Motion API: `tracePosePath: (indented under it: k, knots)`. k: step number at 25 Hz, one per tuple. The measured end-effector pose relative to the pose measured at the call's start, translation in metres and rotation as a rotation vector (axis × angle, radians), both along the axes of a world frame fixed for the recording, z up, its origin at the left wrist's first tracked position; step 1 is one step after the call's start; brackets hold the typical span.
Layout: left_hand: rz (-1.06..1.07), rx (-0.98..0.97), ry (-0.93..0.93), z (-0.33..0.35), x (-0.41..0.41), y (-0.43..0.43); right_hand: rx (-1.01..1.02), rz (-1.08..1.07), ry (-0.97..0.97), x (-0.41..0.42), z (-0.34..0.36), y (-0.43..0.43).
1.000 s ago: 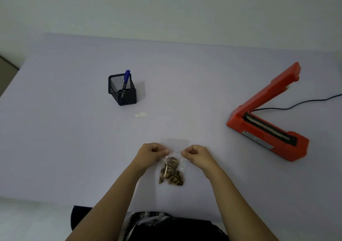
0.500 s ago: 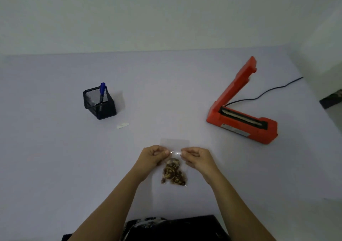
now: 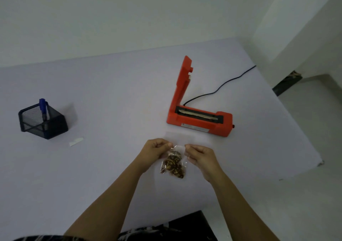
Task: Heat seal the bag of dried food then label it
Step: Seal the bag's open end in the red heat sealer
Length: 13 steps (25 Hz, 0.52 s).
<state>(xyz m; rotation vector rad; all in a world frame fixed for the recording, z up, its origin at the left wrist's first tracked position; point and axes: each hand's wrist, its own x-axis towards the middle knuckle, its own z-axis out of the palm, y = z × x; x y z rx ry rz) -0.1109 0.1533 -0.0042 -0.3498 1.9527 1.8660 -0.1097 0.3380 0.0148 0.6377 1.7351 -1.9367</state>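
Head view: both hands pinch the clear bag of dried food near the bench's front edge, the left hand and right hand each gripping the plastic above the contents. Just beyond stands the orange heat sealer, lid raised. A mesh pen holder with a blue marker sits toward the left edge, a white label beside it.

Single head-worn view, looking forward and down, close over the table
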Motion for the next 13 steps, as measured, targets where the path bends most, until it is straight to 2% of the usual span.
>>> tracePosePath:
  k: [8,13]
  knots:
    - [0.169,0.061,0.013,0.005,-0.025,0.062,0.003,-0.05,-0.003,-0.036,0.008,0.046]
    - [0.286,0.052,0.044,0.01,-0.037,0.091,-0.007,-0.185,0.022,-0.046,0.013,0.058]
